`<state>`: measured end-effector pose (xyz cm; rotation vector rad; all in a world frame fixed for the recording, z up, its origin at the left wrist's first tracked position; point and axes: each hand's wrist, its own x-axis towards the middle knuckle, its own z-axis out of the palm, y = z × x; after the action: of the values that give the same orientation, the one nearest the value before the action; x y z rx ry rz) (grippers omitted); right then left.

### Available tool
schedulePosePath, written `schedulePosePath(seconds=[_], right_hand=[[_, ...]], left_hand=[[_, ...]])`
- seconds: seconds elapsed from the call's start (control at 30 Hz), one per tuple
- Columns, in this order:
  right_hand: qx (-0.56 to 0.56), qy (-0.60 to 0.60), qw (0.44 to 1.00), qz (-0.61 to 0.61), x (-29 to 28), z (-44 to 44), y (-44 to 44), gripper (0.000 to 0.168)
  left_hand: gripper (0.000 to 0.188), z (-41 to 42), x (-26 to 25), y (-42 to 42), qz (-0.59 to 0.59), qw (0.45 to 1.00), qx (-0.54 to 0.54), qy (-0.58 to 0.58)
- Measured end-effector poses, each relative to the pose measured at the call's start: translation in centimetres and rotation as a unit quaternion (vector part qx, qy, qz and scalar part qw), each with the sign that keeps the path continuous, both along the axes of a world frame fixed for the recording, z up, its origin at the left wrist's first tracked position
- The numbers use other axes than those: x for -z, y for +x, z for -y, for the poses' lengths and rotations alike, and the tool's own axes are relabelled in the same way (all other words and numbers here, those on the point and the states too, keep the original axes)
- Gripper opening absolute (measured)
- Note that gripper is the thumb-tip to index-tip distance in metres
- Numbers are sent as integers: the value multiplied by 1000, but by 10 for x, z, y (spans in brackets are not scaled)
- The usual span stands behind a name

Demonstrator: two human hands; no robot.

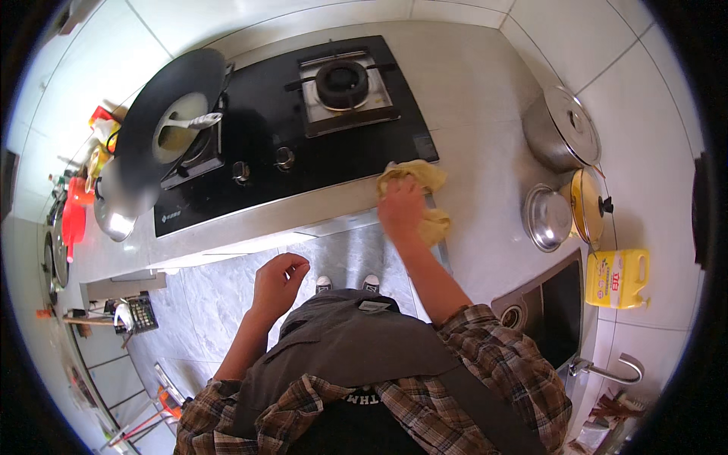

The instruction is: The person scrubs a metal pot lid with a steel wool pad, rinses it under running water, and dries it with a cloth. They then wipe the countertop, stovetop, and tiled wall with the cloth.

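Note:
A yellow cloth is bunched under my right hand at the counter's front edge. Part of the cloth hangs below that edge, and another part touches the front right corner of the black glass gas hob. My left hand hovers over the floor in front of my body, its fingers loosely curled with nothing visible in them. On the hob's left side sits a black wok holding a pale, cloudy liquid and a ladle with a light handle. The right burner bears no pot.
A lidded metal pot, a steel bowl and a yellow lidded pot line the right wall. Nearer me are a yellow jug, a sink and a faucet. A red ladle stands far left.

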<state>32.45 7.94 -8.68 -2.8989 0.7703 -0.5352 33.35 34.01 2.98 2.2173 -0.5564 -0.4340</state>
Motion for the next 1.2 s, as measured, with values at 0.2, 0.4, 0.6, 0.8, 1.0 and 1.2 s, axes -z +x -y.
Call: schedulePosePath(seconds=[0.2, 0.4, 0.6, 0.8, 1.0, 1.2], right_hand=[[-125, -27, 992, -9, 4, -129, 43, 36], [-300, -26, 953, 37, -1, -253, 79, 41], [-416, -27, 908, 40, 4, -404, 134, 31], [-641, 364, 672, -71, -5, -525, 182, 33], [-593, 560, 579, -5, -36, -487, 140, 35], [-385, 287, 858, 182, -76, -314, 151, 38]], left_hand=[[8, -60, 7, 0, 6, 997, -81, 8], [7, -132, 11, -8, 0, 983, -182, 2], [7, -203, 11, -39, -11, 959, -283, 16], [8, -246, 17, -73, -46, 931, -362, 23], [6, -273, 34, -74, -6, 918, -397, -9], [8, -264, 42, -50, -12, 938, -346, -23]])
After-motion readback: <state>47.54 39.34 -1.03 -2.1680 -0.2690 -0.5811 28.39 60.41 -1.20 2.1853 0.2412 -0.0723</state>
